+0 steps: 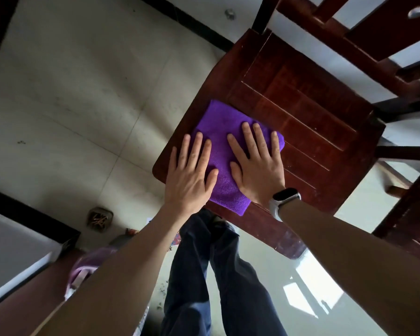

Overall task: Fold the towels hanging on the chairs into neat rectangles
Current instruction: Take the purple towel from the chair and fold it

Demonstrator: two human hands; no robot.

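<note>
A purple towel [222,132], folded into a small rectangle, lies flat on the near left part of a dark red wooden chair seat [306,117]. My left hand [189,175] presses flat on the towel's left edge, fingers straight and spread, partly over the seat. My right hand [257,163] lies flat on the towel's right half, fingers straight; a watch sits on that wrist. Both palms hide much of the towel's middle and near side.
The chair's back [364,25] rises at the upper right, and another dark wooden piece [412,219] stands at the right edge. Pale floor tiles [83,93] spread to the left. My legs in dark trousers [204,275] stand below the seat. A small basket [100,218] sits on the floor.
</note>
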